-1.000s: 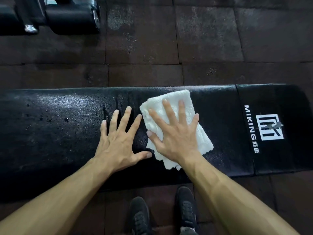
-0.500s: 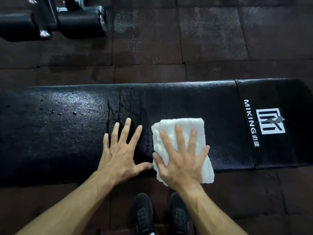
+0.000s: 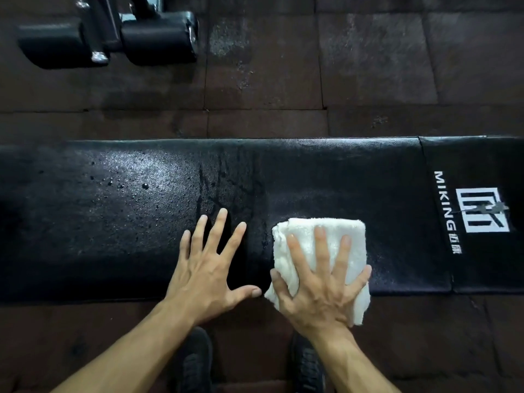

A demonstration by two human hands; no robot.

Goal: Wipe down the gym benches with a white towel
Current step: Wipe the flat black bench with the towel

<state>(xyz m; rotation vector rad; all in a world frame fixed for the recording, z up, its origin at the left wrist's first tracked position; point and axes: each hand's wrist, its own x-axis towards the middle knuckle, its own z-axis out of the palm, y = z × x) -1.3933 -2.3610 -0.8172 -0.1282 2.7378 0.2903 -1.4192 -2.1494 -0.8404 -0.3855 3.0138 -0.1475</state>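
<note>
Nearest the viewer, at the bottom edge, two black shoes [image 3: 195, 361] stand on dark rubber floor tiles [image 3: 377, 58], partly hidden by the person's bare forearms reaching forward. Just beyond them a long black padded gym bench [image 3: 99, 222] runs across the view from left to right. On its near edge, the left hand [image 3: 204, 273] lies flat on the bare padding with fingers straight and spread, gripping nothing. Just to its right, the right hand [image 3: 320, 287] presses down with straight, spread fingers on a folded white towel [image 3: 323, 231], the thumb and little finger lying along the towel's sides; the thumbs of the two hands nearly meet. The towel sits on the near half of the bench, right of centre, with its near end hanging over the bench's near edge. To the right of the towel, past a seam in the padding, white lettering on the bench reads "MIKING" [image 3: 443, 199], running from far to near, followed by two small characters too small to read, beside a white square logo [image 3: 482, 214]. The left part of the bench glistens with fine droplets [image 3: 136, 180], and darker streaks mark the padding just beyond the left hand. Farther away, past the bench, the floor tiles show pale scuffed patches. At the far left, black padded rollers [image 3: 158, 38] on a metal frame stand on the floor, well apart from the bench.
</note>
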